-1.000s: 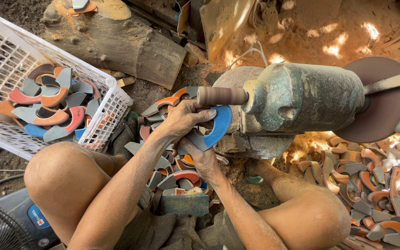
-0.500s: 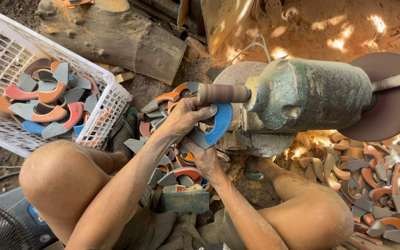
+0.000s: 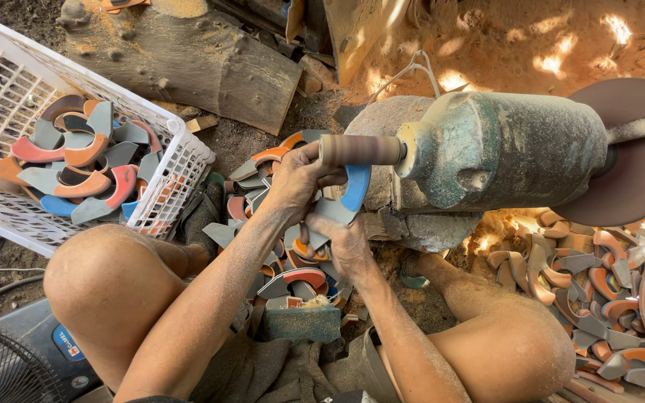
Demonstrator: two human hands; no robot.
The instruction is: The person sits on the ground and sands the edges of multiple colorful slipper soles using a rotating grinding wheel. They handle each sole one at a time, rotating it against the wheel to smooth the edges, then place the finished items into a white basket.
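Both hands meet at the centre of the view: the left hand (image 3: 298,181) grips the upper part of a blue curved piece (image 3: 351,190), fingers closed over it, while the right hand (image 3: 346,242) pinches its lower grey end from below. Held so, the piece sits just under and against the brown sanding drum (image 3: 360,149), which projects to the left from a green-grey motor housing (image 3: 505,157); whether the piece truly touches the drum cannot be told. At the right end of the housing, a dark sanding disc (image 3: 636,168).

Three groups of similar crescent-shaped pieces, in orange, red, blue and grey, indicate the state of the work. At far left, a white plastic basket (image 3: 181,160) holds a shallow layer of them, most of its floor bare. Directly below the hands, between the person's knees, lies a loose heap (image 3: 285,261) on the ground. At near right, a larger pile (image 3: 606,287) spreads across the sawdust. The pictures do not show which group is finished and which is waiting; judging by the basket's low fill and the size of the two loose piles, the work appears to be far from complete, with one piece in hand.

Beyond the basket, a rough log (image 3: 188,63); at near left, part of a fan (image 3: 5,369)
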